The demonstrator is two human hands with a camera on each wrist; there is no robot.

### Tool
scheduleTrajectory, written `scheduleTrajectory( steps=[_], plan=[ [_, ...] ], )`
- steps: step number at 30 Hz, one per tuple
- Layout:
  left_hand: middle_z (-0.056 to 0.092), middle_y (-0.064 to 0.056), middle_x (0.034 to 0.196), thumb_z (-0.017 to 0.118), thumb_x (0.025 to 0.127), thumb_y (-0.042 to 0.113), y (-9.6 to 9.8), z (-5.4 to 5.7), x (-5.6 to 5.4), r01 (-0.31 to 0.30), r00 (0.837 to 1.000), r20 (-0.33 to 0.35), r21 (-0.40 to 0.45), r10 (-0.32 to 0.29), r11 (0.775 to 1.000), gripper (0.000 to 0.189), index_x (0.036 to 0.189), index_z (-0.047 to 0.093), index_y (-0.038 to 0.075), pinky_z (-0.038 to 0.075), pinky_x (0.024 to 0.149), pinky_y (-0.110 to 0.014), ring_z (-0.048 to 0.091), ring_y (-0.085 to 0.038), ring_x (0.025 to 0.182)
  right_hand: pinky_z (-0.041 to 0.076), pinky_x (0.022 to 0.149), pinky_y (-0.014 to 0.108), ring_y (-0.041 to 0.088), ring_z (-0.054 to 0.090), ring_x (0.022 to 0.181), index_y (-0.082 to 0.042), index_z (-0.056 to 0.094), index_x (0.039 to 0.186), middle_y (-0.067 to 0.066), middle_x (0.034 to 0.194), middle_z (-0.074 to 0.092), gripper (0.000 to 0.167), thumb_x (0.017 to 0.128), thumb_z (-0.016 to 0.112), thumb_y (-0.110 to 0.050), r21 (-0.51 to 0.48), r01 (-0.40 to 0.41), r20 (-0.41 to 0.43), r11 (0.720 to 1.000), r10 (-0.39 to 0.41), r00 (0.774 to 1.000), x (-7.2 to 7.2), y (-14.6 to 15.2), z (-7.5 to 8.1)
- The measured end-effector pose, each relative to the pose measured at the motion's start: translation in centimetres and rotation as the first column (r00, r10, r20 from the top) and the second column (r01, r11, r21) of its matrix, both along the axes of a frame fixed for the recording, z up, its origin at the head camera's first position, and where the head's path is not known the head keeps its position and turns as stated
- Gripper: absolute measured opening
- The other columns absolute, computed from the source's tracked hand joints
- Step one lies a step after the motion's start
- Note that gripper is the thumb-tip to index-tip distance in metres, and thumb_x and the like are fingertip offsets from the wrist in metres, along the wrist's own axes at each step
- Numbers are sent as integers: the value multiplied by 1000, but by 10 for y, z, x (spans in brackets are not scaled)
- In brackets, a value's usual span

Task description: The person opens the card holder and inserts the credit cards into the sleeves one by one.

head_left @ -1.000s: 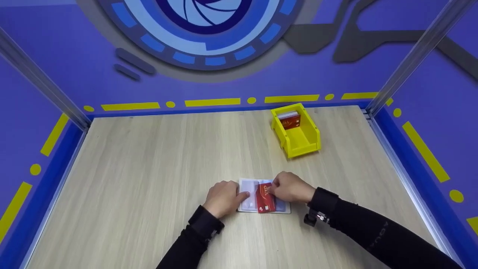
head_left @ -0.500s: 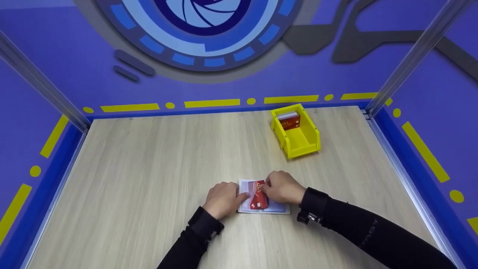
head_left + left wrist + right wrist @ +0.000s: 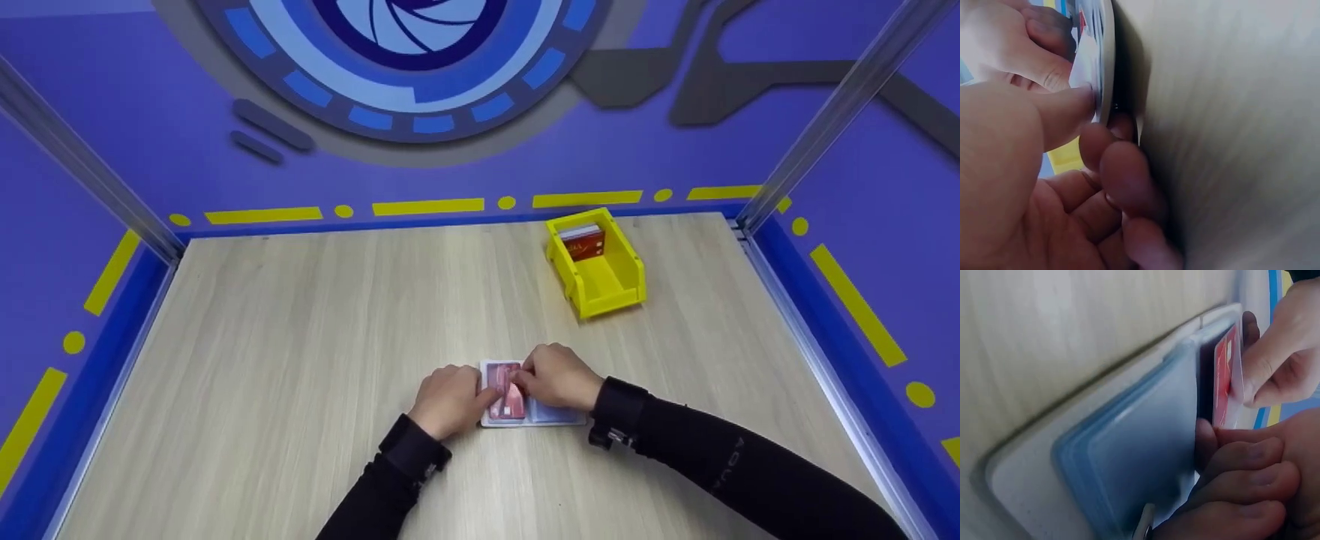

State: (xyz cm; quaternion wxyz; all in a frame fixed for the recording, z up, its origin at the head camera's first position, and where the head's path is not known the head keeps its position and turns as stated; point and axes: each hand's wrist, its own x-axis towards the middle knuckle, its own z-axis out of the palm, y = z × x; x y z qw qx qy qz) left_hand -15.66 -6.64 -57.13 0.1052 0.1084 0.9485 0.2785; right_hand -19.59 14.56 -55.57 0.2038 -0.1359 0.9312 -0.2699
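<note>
An open card holder [image 3: 556,415] with clear plastic sleeves lies on the table in front of me. My left hand [image 3: 448,401] grips its left edge, thumb on top and fingers curled at the underside, as the left wrist view shows. A red VIP card [image 3: 513,407] lies over the left half, mostly behind a clear sleeve. At the card's right edge, my right hand [image 3: 562,376] pinches with thumb and forefinger. In the right wrist view the red card [image 3: 1222,377] stands partly under the film beside the bluish stack of sleeves [image 3: 1140,444].
A yellow bin [image 3: 611,303] stands at the back right of the wooden table [image 3: 300,337]. Red cards [image 3: 586,247] stand in its rear end. Blue-purple panels [image 3: 420,176] enclose the table at the back and both sides.
My right hand has moved left with the red card, which has slid from the middle of the holder onto its left half, under the clear film. The left hand has stayed in place.
</note>
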Motion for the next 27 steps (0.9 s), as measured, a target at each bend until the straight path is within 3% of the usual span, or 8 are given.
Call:
scheduleTrajectory(
  steps=[6, 13, 16, 20, 27],
  plan=[
    [49, 3, 67, 77, 102, 45, 3, -1, 1, -8, 1000, 6, -3, 8, 1000, 46, 73, 59, 15, 34, 56, -33, 45, -16, 61, 40, 64, 29, 13, 53, 64, -15, 81, 76, -5, 65, 61, 35, 107, 74, -29, 7, 12, 8, 1000, -12, 1000, -6, 15, 11],
    [52, 2, 70, 77, 103, 45, 2, 0, -1, -19, 999, 42, -11, 19, 1000, 43, 76, 62, 15, 36, 59, -34, 48, -18, 64, 45, 60, 29, 17, 61, 68, -15, 80, 89, 3, 88, 70, 19, 102, 81, -29, 73, 91, 47, 993, -94, 994, -19, 37, 24],
    [50, 3, 68, 77, 103, 44, 2, 0, -1, -19, 999, 45, -4, 19, 1000, 44, 74, 61, 15, 35, 58, -33, 46, -16, 63, 46, 67, 31, 19, 62, 77, -14, 80, 97, 4, 96, 72, 21, 96, 88, -34, 148, 43, 12, 988, -45, 999, -21, 43, 23],
    [48, 5, 65, 77, 102, 42, 2, -1, -1, -16, 999, 39, 5, 15, 1000, 45, 71, 59, 15, 34, 55, -32, 45, -16, 60, 46, 78, 36, 23, 59, 89, -12, 82, 111, 4, 100, 75, 36, 90, 93, -39, 233, -3, -30, 972, 10, 1000, -19, 45, 18],
    [49, 3, 67, 77, 103, 43, 3, -1, -1, -13, 999, 42, -4, 13, 1000, 44, 73, 61, 15, 35, 57, -33, 47, -17, 61, 49, 83, 39, 22, 58, 89, -12, 83, 113, 3, 99, 78, 32, 92, 92, -34, 210, -36, -132, 977, 64, 989, -13, 43, 13]
  ],
)
